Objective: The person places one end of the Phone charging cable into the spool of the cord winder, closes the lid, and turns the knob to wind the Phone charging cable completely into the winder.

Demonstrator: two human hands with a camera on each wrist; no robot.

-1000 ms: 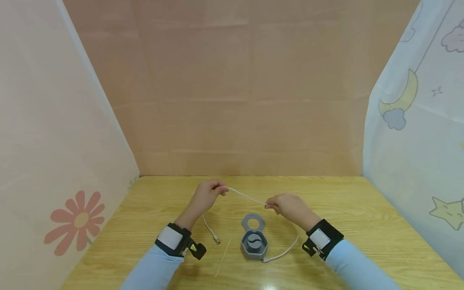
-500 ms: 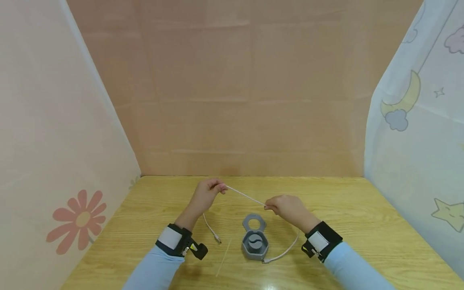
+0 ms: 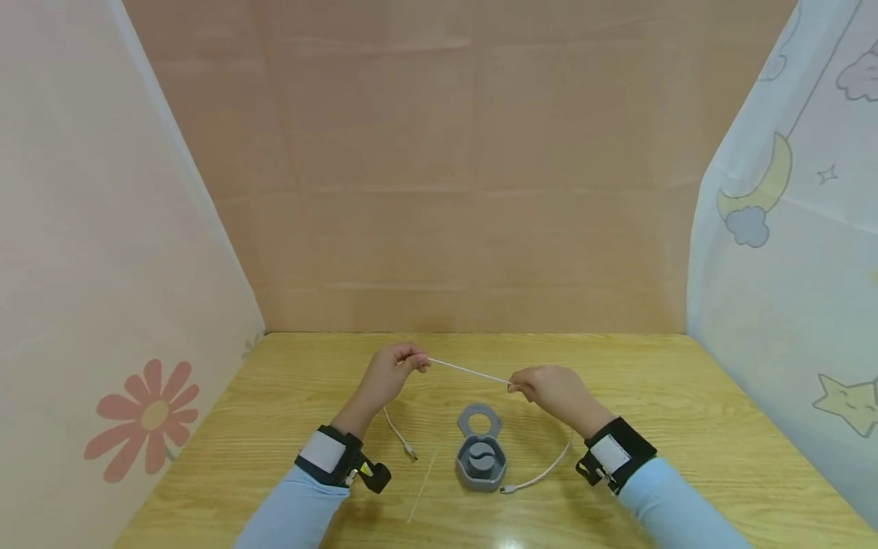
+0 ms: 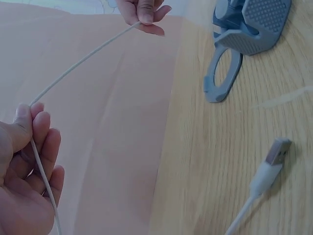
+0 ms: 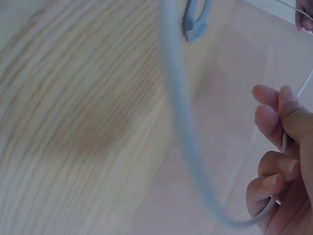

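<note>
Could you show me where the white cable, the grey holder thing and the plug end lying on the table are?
white cable [image 3: 469, 371], head view, on the taut stretch between both hands.
grey holder [image 3: 481, 460], head view, on its hexagonal body.
plug end [image 4: 276, 152], left wrist view, on the metal connector tip.

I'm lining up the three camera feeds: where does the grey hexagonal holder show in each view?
Head: the grey hexagonal holder sits on the wooden table, low centre, under the white cable stretched between the left hand and right hand.
Left wrist: top right corner, ring part pointing down-left.
Right wrist: only a blurred sliver at the top edge.
Shared landmark: the white cable.
</note>
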